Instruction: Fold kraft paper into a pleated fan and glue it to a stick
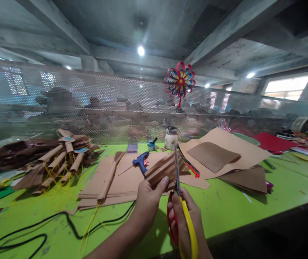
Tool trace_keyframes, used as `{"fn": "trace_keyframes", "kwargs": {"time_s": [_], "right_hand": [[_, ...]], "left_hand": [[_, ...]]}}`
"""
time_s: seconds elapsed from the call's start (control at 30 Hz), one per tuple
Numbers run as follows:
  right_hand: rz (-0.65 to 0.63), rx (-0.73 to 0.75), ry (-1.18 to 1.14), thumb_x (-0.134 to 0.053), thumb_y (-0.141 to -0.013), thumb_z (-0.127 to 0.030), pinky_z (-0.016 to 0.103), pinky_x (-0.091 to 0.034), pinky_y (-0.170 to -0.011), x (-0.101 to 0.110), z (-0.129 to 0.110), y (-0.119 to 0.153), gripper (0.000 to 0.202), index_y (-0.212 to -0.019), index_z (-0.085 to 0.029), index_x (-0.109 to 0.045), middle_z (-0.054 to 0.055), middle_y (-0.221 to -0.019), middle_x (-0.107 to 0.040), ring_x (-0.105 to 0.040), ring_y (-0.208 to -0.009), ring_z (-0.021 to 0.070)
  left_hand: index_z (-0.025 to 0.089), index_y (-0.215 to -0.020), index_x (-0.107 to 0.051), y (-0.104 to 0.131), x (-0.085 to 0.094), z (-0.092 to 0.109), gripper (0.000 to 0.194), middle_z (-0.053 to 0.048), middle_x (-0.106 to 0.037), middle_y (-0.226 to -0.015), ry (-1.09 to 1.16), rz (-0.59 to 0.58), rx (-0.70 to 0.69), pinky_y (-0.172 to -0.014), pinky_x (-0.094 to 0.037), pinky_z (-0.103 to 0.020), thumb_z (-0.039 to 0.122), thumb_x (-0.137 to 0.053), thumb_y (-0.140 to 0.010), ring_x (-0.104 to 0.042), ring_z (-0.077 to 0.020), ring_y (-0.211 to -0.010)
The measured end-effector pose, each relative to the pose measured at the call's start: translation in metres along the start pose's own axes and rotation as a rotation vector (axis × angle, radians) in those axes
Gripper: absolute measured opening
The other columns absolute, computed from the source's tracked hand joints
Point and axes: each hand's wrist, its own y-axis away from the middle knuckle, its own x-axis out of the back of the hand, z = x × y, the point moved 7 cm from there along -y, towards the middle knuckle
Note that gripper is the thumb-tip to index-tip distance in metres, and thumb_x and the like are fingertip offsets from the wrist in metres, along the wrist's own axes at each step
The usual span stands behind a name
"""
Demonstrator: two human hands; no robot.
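Observation:
My left hand (151,198) grips a folded, pleated piece of brown paper (160,169), with the thumb lying on top of it. In my right hand (184,216) are scissors (190,228) with one yellow and one red handle, their blades pointing up and away at the right edge of the pleated paper. The blades look nearly closed; whether paper lies between them cannot be made out. Behind my left hand, a stack of brown paper sheets (91,196) lies on the green table (127,230), with a rolled paper piece with yellow strings (107,180) on top.
A blue glue gun (141,162), a red utility knife (193,167) and a white jar (171,138) stand or lie beyond my hands. Paper bundles (59,162) fill the left. Large brown sheets (229,147) lie right. A black cable (75,233) crosses the front left.

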Motion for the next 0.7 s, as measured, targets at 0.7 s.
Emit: {"fn": "trace_keyframes", "kwargs": {"time_s": [0.7], "right_hand": [[0.045, -0.008, 0.048, -0.062, -0.074, -0.059, 0.015, -0.028, -0.035, 0.0046, -0.0095, -0.0081, 0.049, -0.103, -0.021, -0.053, -0.005, -0.059, -0.045, -0.035, -0.041, 0.0049]], "left_hand": [[0.011, -0.113, -0.064, -0.006, 0.0019, -0.01, 0.036, -0.014, -0.068, -0.108, 0.205, -0.038, 0.038, -0.094, -0.048, -0.039, 0.026, -0.065, -0.08, -0.064, -0.0254, -0.099]]}}
